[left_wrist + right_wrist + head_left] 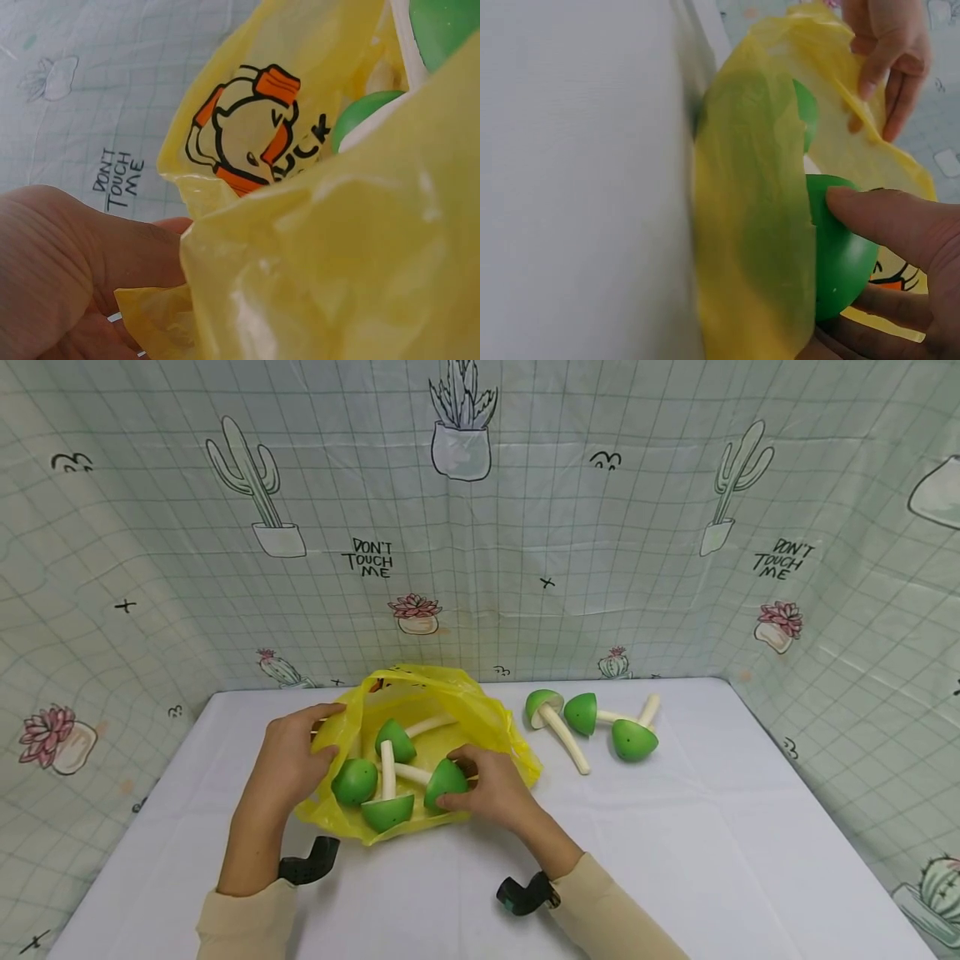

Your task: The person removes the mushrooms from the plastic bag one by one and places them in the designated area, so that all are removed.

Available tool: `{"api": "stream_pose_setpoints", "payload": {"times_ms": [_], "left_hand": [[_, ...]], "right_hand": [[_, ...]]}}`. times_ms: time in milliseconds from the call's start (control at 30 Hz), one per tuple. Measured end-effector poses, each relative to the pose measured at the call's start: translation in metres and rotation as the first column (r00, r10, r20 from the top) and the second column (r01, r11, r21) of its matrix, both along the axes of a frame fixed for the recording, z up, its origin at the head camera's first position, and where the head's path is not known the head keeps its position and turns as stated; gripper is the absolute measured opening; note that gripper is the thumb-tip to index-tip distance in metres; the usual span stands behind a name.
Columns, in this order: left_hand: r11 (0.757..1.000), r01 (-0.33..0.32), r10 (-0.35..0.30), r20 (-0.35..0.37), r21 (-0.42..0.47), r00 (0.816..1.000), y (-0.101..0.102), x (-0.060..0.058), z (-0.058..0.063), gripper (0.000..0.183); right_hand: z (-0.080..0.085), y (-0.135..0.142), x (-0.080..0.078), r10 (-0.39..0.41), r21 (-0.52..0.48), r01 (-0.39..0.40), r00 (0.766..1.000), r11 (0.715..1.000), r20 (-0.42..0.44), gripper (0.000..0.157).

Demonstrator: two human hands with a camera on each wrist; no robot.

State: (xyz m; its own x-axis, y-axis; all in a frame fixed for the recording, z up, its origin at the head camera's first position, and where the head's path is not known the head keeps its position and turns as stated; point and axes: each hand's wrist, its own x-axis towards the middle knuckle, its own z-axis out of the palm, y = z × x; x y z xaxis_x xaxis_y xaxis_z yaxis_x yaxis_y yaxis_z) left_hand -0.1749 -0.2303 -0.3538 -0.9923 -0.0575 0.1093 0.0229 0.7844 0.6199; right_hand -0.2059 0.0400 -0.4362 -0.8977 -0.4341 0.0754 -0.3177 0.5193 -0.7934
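Note:
A yellow plastic bag (491, 718) lies with its mouth wide toward me. My left hand (288, 764) grips the bag's left edge between thumb and fingers. Just inside the mouth, my right hand (498, 789) holds a green-capped toy mushroom (444, 781) by its cap, thumb on one side and fingers on the other. Its pale stem points left into the bag. Several more mushrooms are in the bag, among them one with its stem upright (387, 812) and one round cap (355, 782) at the left. A printed duck (244, 131) shows on the bag in the left wrist view.
Right of the bag, three toy mushrooms lie on the white table (675, 860): one with its stem toward me (543, 703), one on its side (581, 714) and one cap (634, 741) in front. A cactus-print cloth (495, 527) stands behind and along both sides.

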Motion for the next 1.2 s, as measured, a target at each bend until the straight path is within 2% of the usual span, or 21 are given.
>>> {"api": "stream_pose_setpoints", "payload": {"times_ms": [800,1200], "left_hand": [[1.000,0.009,-0.009,-0.025,-0.008,1.000,-0.002,0.001,0.000,0.056],[1.000,0.003,-0.003,-0.012,0.000,1.000,-0.002,0.000,-0.001,0.056]], "right_hand": [[0.033,0.017,0.002,-0.022,-0.081,0.016,0.997,0.997,-0.074,0.053],[0.040,0.026,0.000,-0.041,-0.100,0.030,0.994,0.995,-0.104,0.052]]}}
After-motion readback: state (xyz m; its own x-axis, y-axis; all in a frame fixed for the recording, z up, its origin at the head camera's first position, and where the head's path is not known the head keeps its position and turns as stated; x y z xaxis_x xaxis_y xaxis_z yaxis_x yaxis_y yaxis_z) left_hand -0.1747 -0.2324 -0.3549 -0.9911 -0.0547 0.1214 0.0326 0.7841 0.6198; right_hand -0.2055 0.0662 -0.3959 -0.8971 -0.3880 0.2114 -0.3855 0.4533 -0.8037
